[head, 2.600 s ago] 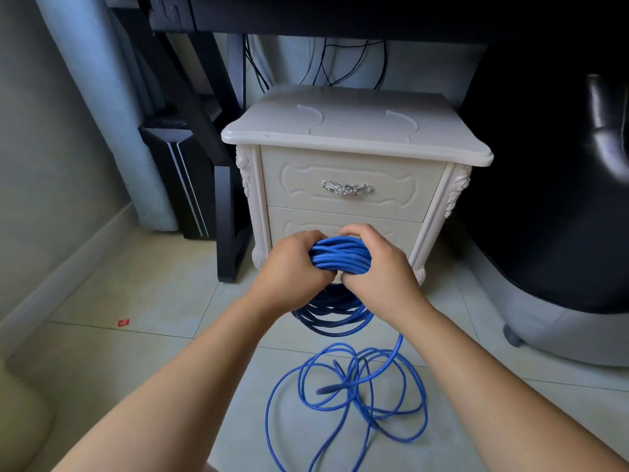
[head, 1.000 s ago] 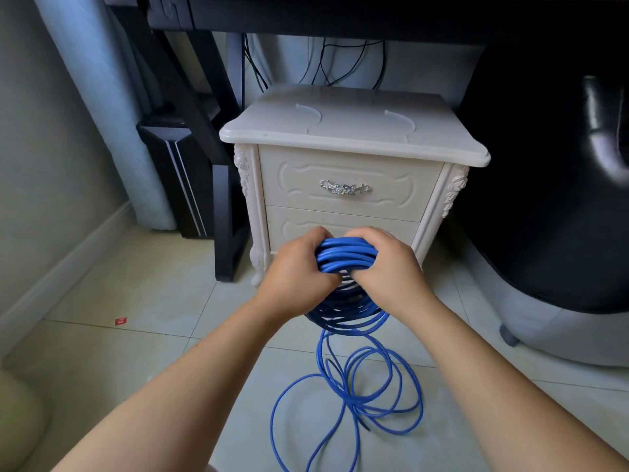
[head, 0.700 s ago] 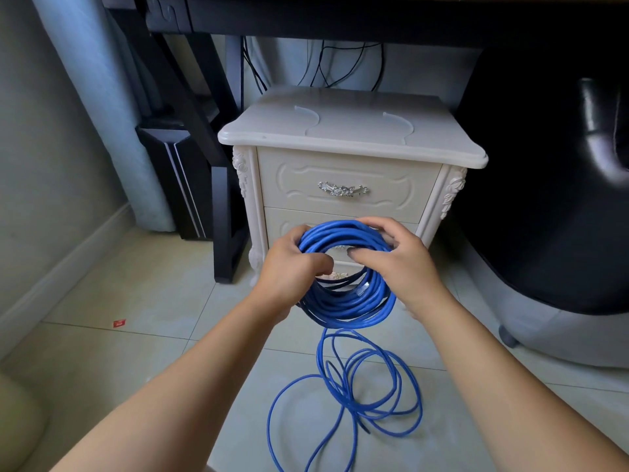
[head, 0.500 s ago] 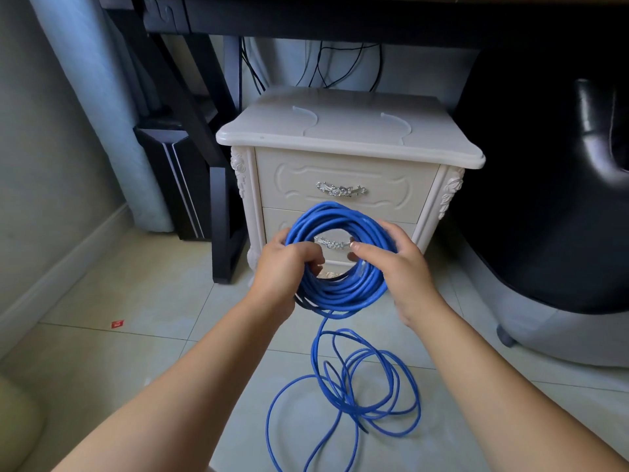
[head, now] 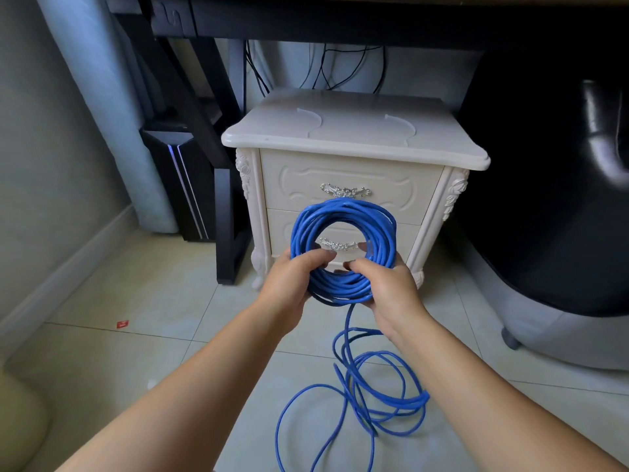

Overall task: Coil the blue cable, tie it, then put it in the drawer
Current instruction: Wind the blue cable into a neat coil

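Note:
A round coil of blue cable point(head: 343, 212) stands upright in front of the cream nightstand point(head: 354, 131). My left hand point(head: 289, 284) grips the coil's lower left part, fingers curled through the hole. My right hand point(head: 388, 291) grips its lower right part. A loose length of the same cable point(head: 374, 396) hangs from the coil's bottom and lies in several loops on the tiled floor. Both drawers are closed: the top drawer point(head: 299, 185) above the coil, the lower drawer point(head: 279, 233) behind it, its silver handle showing through the hole.
A black desk frame leg point(head: 226, 226) and a black computer tower point(head: 180, 185) stand left of the nightstand. A large black chair point(head: 551, 199) with a grey base fills the right. Black wires point(head: 340, 66) hang behind. A red scrap point(head: 122, 323) lies on the floor.
The coil went from bunched flat between my hands to turned upright and raised, opened into a ring. My hands shifted down to its bottom. More loose cable lifted off the floor.

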The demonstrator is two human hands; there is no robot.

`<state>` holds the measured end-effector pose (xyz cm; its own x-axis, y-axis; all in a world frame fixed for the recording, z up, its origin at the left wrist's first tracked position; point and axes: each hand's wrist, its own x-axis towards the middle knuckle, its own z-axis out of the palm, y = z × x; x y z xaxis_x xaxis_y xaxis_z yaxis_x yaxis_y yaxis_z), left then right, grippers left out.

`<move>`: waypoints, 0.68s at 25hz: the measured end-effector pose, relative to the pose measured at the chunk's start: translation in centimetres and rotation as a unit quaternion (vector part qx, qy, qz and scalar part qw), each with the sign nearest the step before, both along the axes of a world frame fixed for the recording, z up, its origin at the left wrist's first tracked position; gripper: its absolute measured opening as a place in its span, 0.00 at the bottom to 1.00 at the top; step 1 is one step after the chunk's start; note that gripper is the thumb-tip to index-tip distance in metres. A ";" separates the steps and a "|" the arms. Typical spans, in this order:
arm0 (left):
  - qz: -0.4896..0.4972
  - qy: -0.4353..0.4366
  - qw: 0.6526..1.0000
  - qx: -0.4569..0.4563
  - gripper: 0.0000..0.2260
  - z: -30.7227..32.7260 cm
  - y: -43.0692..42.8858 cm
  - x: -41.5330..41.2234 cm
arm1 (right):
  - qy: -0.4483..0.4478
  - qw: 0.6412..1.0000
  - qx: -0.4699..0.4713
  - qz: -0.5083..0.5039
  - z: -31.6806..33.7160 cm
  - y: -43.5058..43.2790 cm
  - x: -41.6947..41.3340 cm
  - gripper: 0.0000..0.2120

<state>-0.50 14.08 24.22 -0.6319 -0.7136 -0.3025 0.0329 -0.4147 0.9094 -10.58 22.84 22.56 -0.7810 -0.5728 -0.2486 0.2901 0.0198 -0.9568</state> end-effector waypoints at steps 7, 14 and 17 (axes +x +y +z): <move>-0.037 -0.065 0.946 -0.317 0.24 1.1 -1.9 0.8 | 0.297 0.948 0.114 0.028 1.2 0.7 -1.7 0.14; -0.115 -0.147 0.813 -0.551 0.26 0.0 -1.4 0.5 | 0.502 0.841 0.189 0.070 1.2 0.8 -0.5 0.23; -0.117 -0.165 0.797 -0.569 0.25 0.0 -1.2 0.4 | 0.483 0.857 0.176 0.050 1.6 1.1 -0.8 0.27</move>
<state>-0.09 12.83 24.18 -0.8086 -0.5177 0.2795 -0.2425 0.7261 0.6435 -11.34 23.93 24.20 -0.6715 -0.6709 0.3146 -0.6526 0.3344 -0.6800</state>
